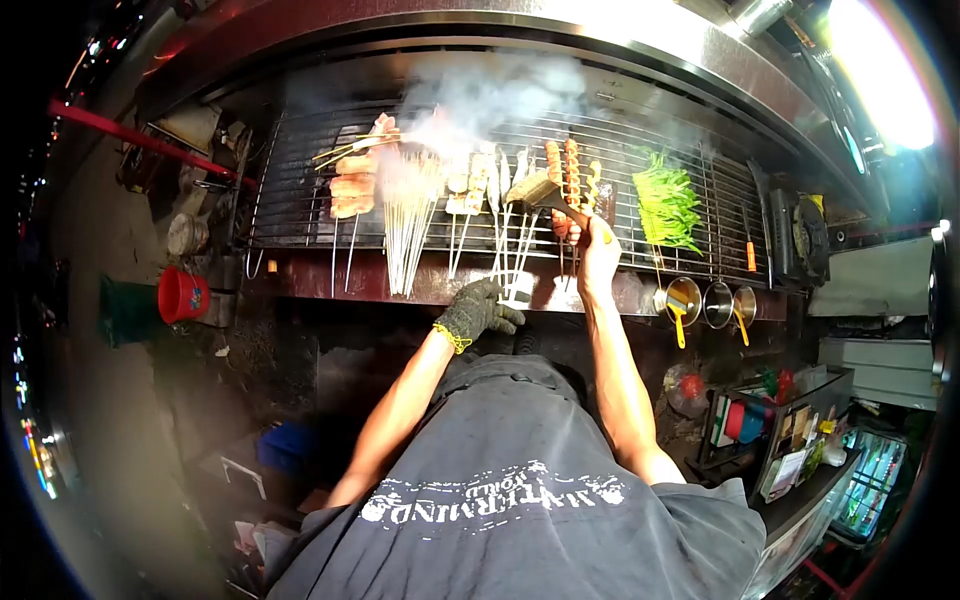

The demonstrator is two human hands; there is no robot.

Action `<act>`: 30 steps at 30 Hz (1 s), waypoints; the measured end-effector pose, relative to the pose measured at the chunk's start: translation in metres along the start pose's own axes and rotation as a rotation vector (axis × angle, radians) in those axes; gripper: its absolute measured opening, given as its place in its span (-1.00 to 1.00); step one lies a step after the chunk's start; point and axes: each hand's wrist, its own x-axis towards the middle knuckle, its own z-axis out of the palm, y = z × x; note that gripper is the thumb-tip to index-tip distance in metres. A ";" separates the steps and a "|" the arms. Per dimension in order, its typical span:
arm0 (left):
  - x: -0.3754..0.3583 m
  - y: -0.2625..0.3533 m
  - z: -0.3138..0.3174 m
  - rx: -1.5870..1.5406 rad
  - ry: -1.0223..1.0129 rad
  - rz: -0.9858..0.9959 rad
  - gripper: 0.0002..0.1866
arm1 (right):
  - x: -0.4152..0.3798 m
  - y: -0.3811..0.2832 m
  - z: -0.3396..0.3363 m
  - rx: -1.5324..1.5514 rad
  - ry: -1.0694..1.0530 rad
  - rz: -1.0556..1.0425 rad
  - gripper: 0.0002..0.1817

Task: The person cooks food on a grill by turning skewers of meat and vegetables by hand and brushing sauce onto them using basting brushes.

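My right hand (pixel 597 258), bare, is closed around the dark handle of a basting brush (pixel 535 190). The brush's wide bristles are over the fish-like skewers (pixel 497 192) on the grill (pixel 610 130). My left hand (pixel 478 314) wears a dark knit glove with a yellow cuff. Its fingers curl at the lower ends of those skewers, at the grill's front edge; the exact grip is partly hidden. To the left are pale cube skewers (pixel 468 185), a bundle of thin skewers (pixel 410 215) and meat slabs (pixel 352 188). Sausage skewers (pixel 571 165) lie just beyond my right hand.
Smoke (pixel 500 85) rises at the back of the grill. Green vegetables (pixel 667 205) lie on its right side. Metal cups (pixel 718 304) with yellow-handled brushes hang at the front right. A red bucket (pixel 183 295) stands left; a shelf unit (pixel 790 430) is at lower right.
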 end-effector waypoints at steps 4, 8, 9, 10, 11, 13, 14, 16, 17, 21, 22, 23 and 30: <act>-0.009 -0.001 -0.005 0.490 0.051 -0.036 -0.54 | -0.001 -0.004 -0.013 -0.280 0.033 0.014 -0.73; -0.028 0.001 -0.006 -0.010 0.011 0.022 -0.53 | 0.009 -0.012 -0.008 -0.190 0.045 -0.077 -0.74; -0.028 -0.001 -0.016 -0.080 -0.190 0.047 -0.48 | 0.010 -0.019 0.000 -0.247 0.045 -0.117 -0.73; -0.024 -0.003 -0.019 -0.079 -0.185 0.048 -0.48 | 0.011 -0.026 0.010 -0.303 0.044 -0.157 -0.73; -0.018 -0.004 -0.022 0.136 -0.163 0.050 -0.46 | 0.012 -0.030 0.019 -0.390 0.042 -0.210 -0.73; -0.012 -0.002 -0.001 0.496 -0.019 0.153 -0.54 | 0.017 -0.034 0.033 -0.667 -0.074 -0.520 -0.75; -0.009 0.000 0.012 0.679 0.070 0.211 -0.57 | 0.020 -0.035 0.039 -0.800 -0.146 -0.743 -0.76; -0.003 0.008 0.045 0.440 0.373 0.041 -0.63 | 0.024 -0.023 0.040 -1.122 -0.362 -0.846 -0.68; 0.004 0.008 0.048 0.442 0.369 0.039 -0.63 | 0.022 -0.016 0.038 -1.266 -0.440 -0.820 -0.66; 0.029 -0.002 0.021 1.480 0.519 0.292 -0.79 | -0.009 0.010 0.019 -1.545 -0.585 -0.980 -0.63; 0.038 -0.009 0.004 2.336 0.400 0.549 -0.85 | -0.025 0.007 0.014 -1.530 -0.618 -0.970 -0.61; 0.052 -0.024 -0.032 2.161 0.507 0.638 -0.81 | -0.041 0.001 0.010 -1.535 -0.665 -0.967 -0.60; 0.037 -0.021 0.018 1.349 0.916 0.393 -0.67 | -0.055 -0.034 0.018 -1.406 -0.578 -0.924 -0.60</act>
